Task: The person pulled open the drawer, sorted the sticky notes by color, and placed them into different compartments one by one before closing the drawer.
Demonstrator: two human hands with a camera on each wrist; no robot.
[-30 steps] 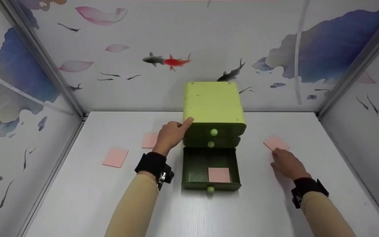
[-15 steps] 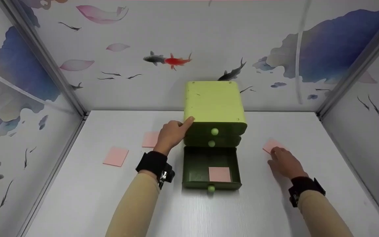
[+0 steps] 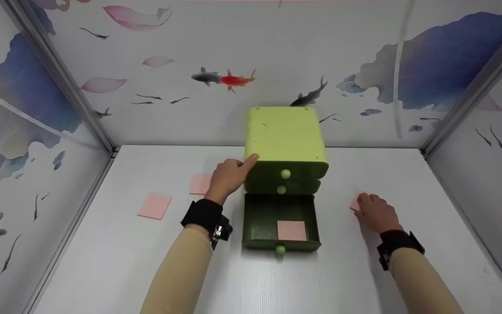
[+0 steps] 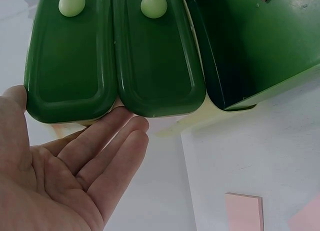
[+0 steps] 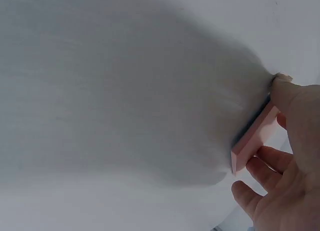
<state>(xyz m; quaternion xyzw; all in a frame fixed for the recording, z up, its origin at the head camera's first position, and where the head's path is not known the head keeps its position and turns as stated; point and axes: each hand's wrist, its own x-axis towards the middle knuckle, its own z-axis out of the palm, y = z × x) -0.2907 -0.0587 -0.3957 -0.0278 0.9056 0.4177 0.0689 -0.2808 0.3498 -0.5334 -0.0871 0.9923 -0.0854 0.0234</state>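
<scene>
A lime-green cabinet (image 3: 286, 133) stands at the back with its lowest drawer (image 3: 259, 229) pulled out. Inside that drawer lies a pink sticky note pad (image 3: 292, 230). My left hand (image 3: 229, 176) rests on the cabinet's left side, thumb at the top front edge; the left wrist view has its fingers (image 4: 105, 146) nearly straight along the side. Right of the cabinet, my right hand (image 3: 379, 213) pinches another pink sticky note pad (image 5: 256, 137) between thumb and fingers. This pad is tilted on edge in the right wrist view, its lower edge at the tabletop; the hand partly covers it.
Two more pink pads lie on the white table (image 3: 137, 257): a far-left pad (image 3: 155, 206) and a nearer pad (image 3: 199, 184) partly behind my left hand. The middle drawer (image 3: 268, 187) sticks out slightly. Walls with painted fish enclose the table on three sides.
My right hand has shifted slightly left and its fingers have closed over the right-hand pad, covering more of it. The left hand keeps its place on the cabinet.
</scene>
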